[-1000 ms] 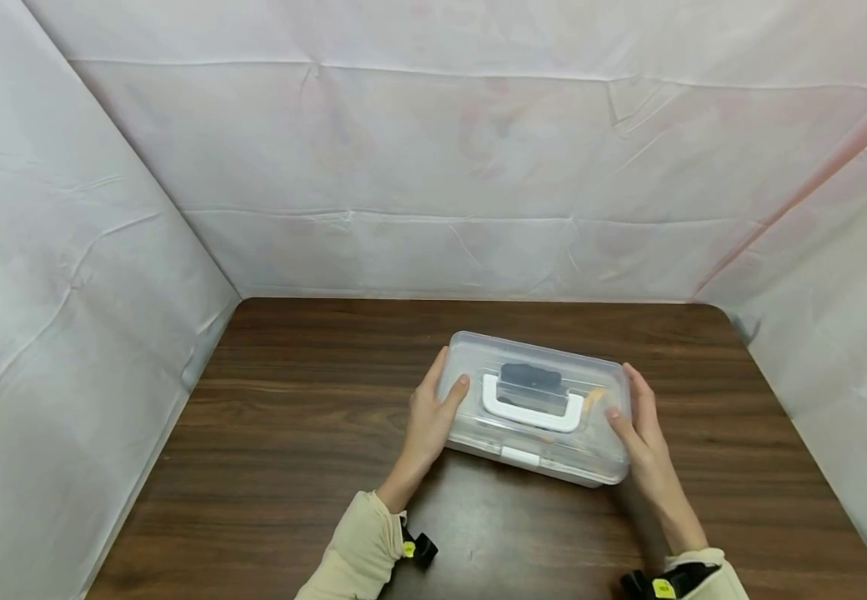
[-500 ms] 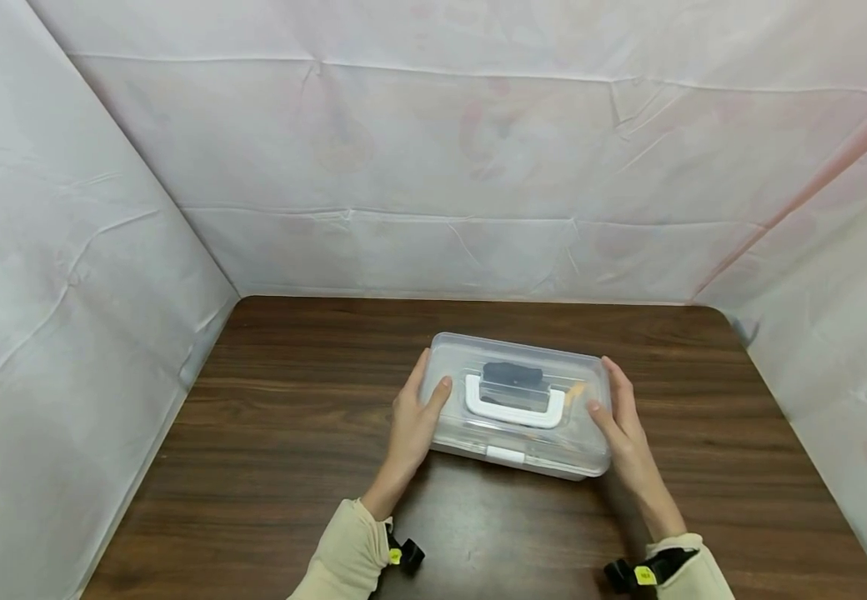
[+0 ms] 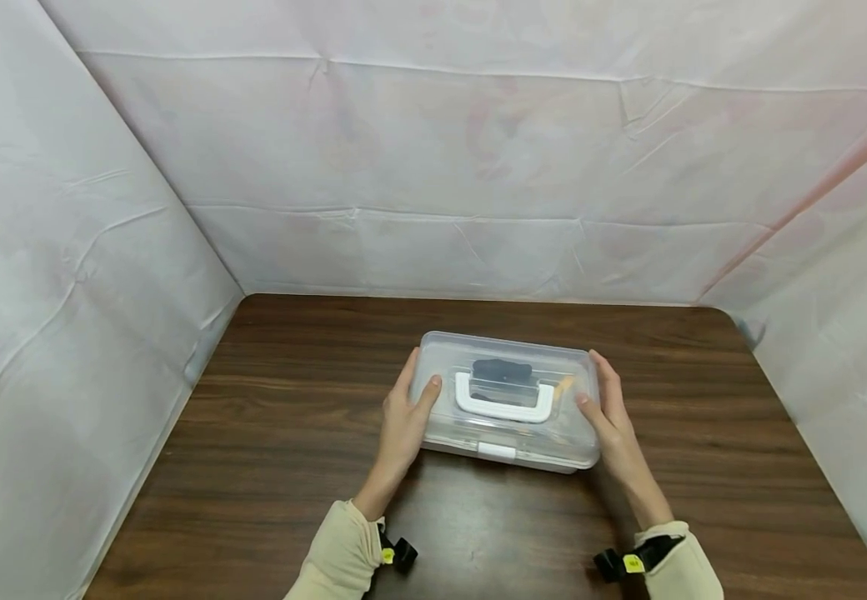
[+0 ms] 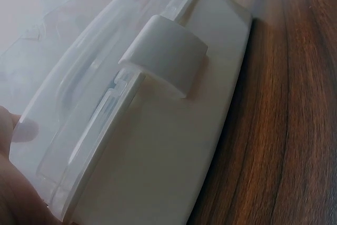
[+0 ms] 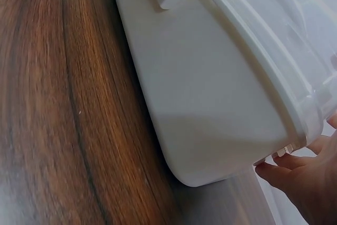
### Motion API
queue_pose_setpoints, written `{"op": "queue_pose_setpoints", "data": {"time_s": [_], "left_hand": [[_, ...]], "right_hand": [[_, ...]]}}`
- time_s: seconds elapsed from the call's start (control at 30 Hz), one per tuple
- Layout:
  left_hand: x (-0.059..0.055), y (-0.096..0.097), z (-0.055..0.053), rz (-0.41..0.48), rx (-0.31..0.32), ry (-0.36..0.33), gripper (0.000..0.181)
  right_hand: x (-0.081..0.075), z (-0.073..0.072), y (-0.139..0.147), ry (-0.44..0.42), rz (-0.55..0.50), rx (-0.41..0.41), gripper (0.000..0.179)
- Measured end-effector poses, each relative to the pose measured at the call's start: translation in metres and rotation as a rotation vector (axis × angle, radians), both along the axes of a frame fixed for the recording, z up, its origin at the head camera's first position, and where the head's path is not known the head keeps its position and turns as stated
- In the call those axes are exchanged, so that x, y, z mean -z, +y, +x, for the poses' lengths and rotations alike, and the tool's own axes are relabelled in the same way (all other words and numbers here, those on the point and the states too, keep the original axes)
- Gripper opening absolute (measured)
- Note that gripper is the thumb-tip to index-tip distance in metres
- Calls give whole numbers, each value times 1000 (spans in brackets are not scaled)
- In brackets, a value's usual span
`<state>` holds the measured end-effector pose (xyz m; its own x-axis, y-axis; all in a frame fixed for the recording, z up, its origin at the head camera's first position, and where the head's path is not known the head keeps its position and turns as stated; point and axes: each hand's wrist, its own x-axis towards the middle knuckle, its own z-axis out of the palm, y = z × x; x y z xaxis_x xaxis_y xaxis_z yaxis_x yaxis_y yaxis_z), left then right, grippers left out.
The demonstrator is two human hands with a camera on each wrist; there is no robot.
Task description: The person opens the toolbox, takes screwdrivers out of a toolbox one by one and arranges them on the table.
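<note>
Because the clear plastic storage box, resting mid-surface, looks light, rigid and smooth-walled, the left hand and right hand grasp its short ends, its white handle offering a surer hold.

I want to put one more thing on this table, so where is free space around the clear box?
The table is bare left of the left hand, right of the right hand, and behind the clear box up to the white backdrop. The near middle, between the sleeves, is tight.
</note>
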<state>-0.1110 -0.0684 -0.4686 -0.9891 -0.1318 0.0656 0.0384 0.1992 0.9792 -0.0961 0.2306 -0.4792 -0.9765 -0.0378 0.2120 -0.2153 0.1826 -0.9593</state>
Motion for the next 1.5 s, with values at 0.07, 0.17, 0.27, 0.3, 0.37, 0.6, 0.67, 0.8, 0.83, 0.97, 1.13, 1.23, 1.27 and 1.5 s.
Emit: {"op": "queue_pose_setpoints", "data": {"time_s": [0.07, 0.17, 0.27, 0.3, 0.37, 0.6, 0.67, 0.8, 0.83, 0.97, 1.13, 1.23, 1.27, 1.5], "left_hand": [[-1, -2, 0, 1, -4, -6, 65], [-1, -4, -2, -2, -2, -5, 65], [-1, -6, -2, 2, 7, -7, 65], [-1, -7, -2, 4, 7, -13, 65], [-1, -8, -3, 6, 8, -14, 65], [1, -10, -3, 23, 15, -3, 65], [1, -10, -3, 28, 16, -2, 65], [-1, -10, -3, 24, 10, -3, 64], [-1, -10, -3, 22, 8, -4, 65], [-2, -10, -3, 14, -1, -8, 64], [-2, -9, -2, 20, -2, -6, 63], [-3, -9, -2, 18, -4, -6, 63], [-3, -9, -1, 19, -6, -6, 63], [-3, -8, -2, 21, -5, 4, 63]], "right_hand": [[0, -2, -2, 2, -4, -6, 64], [0, -3, -4, -7, -4, -7, 64], [0, -4, -5, -28, -8, -6, 65], [0, -4, -5, -37, -9, -6, 65], [0, -5, -5, -48, -10, -10, 66], [0, -6, -7, -59, -10, -7, 67], [-2, -5, -9, -63, -10, 8, 67], [-6, -1, -14, -106, -3, 83, 64], [-7, 1, -15, -126, 6, 111, 62], [-9, 10, -20, -169, 24, 202, 55], [-9, 23, -24, -208, 41, 248, 53], [-11, 34, -28, -237, 63, 273, 53], [-11, 38, -29, -240, 62, 277, 53], [-9, 64, -38, -246, 74, 301, 56]]}}
